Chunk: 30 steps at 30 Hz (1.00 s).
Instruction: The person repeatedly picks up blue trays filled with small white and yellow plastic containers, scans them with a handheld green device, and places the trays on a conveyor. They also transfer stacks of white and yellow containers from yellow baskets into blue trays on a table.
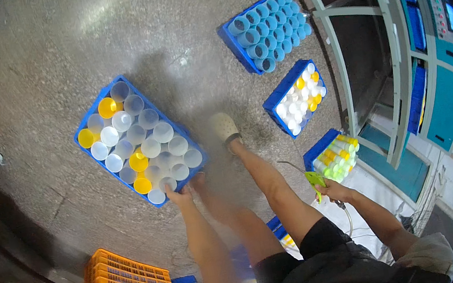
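My left hand (176,196) grips the near end of a blue crate (187,133), its fingers over the rim. Rows of pale translucent tubes (151,147) stand in that crate, with several yellow tubes (138,161) among them. Part of the left hand's grip is hidden behind the rim and a tube. In my right hand (333,190) is a green air blow gun (316,181). Its thin metal nozzle points up and left, toward the tube crate, and a hose trails from its lower end.
Three blue crates stand to the right: one with light-blue tubes (266,34), one with white and yellow pieces (300,96), one with tilted yellow-green tubes (334,158). Beyond them is a teal machine (447,104). Orange crates (130,282) sit at lower left. My shod foot (224,127) is nearby.
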{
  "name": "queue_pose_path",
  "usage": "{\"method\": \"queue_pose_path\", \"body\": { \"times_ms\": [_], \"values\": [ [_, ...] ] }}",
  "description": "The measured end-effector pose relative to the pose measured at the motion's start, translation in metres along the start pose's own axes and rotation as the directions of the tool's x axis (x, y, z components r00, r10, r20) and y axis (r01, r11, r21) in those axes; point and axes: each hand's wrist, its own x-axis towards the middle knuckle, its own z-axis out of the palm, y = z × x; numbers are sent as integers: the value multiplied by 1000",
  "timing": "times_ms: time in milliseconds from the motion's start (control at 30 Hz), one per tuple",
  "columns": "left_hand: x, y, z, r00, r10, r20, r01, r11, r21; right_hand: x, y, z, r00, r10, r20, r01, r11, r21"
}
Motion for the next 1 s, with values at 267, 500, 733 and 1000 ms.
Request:
{"method": "queue_pose_path", "body": {
  "times_ms": [267, 500, 733, 1000],
  "values": [
    [-198, 141, 14, 962, 271, 41, -259, 848, 463, -142, 7, 63, 851, -419, -318, 414, 906, -86],
    [-434, 152, 5, 592, 606, 531, -539, -192, 820, -288, -4, 159, 649, -692, -316, 611, 722, -325],
    [-596, 30, -4, 389, 160, 907, -625, -677, 388, -378, 92, 168, 548, -582, -600, 617, 766, -180],
    [-668, -59, -126, 281, -382, 880, -679, -728, -99, -389, 304, 241, 647, -39, -762, 535, 735, 417]
  ]
}}
